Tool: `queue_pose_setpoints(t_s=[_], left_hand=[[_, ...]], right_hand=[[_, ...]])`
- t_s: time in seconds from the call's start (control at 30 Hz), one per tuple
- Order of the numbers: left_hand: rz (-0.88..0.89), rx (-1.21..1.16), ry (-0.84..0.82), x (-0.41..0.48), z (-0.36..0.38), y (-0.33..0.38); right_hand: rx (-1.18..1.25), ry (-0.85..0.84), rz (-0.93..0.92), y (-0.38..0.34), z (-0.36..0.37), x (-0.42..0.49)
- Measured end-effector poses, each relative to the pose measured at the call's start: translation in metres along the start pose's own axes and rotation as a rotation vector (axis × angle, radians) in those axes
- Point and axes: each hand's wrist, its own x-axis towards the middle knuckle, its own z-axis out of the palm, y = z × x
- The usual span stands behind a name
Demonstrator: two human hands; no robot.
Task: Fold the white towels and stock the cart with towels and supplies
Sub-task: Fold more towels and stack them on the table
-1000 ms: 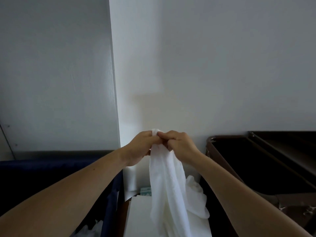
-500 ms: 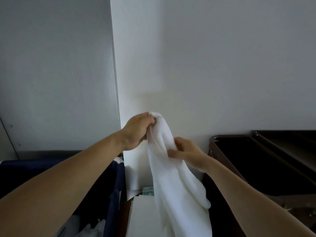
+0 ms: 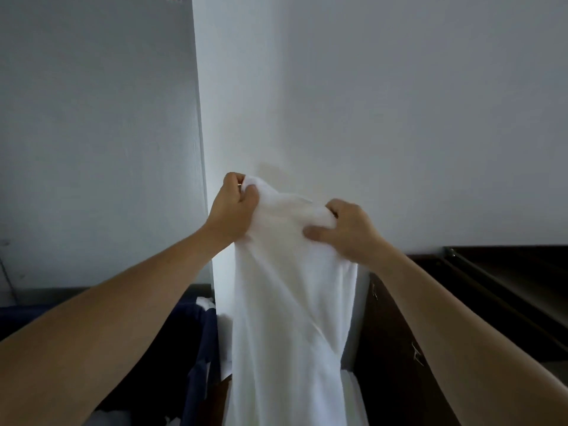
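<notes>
towel [image 3: 292,302] plain white; wall [image 3: 399,103] pale grey-white, no pattern; bag [image 3: 196,348] at left dark navy; cart [image 3: 393,348] at right dark brown

2 hands: left hand [image 3: 234,208], right hand [image 3: 349,233]; 1 white towel [image 3: 292,302]

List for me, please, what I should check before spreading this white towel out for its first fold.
1. Left hand grips the top edge of the white towel: ok.
2. Right hand grips the same edge, thumb in front: ok.
3. Edge pulled straight between the hands: not ok; it is bunched and slopes down towards the right hand.
4. Towel hangs flat: not ok; it is gathered, with long folds running down it.
5. Lower end clear of the blue fabric bin: cannot tell; it runs out of the frame.
</notes>
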Motion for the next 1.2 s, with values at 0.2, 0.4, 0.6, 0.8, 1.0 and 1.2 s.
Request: queue_pose_setpoints(t_s=[0.2, 0.4, 0.6, 0.8, 1.0, 1.2], left_hand=[[0.057, 0.085, 0.086, 0.013, -0.001, 0.011], [-0.16, -0.003, -0.133, -0.002, 0.006, -0.014], [-0.274, -0.35, -0.296, -0.015, 0.001, 0.003], [-0.219, -0.379, -0.222, -0.015, 0.0, 0.011], [-0.156, -0.26, -0.036, -0.006, -0.012, -0.002], [-0.125, -0.161, 0.211, 0.021, -0.03, -0.005]], right_hand=[[0.054, 0.259, -0.149, -0.032, -0.006, -0.018], [-0.043, -0.16, -0.086, 0.002, 0.009, -0.029], [-0.166, -0.309, -0.003, 0.036, 0.025, -0.035], [0.191, -0.387, 0.182, 0.056, 0.027, -0.039], [0.173, -0.261, 0.075, 0.06, 0.003, -0.02], [0.123, 0.015, -0.14, 0.02, -0.024, -0.009]])
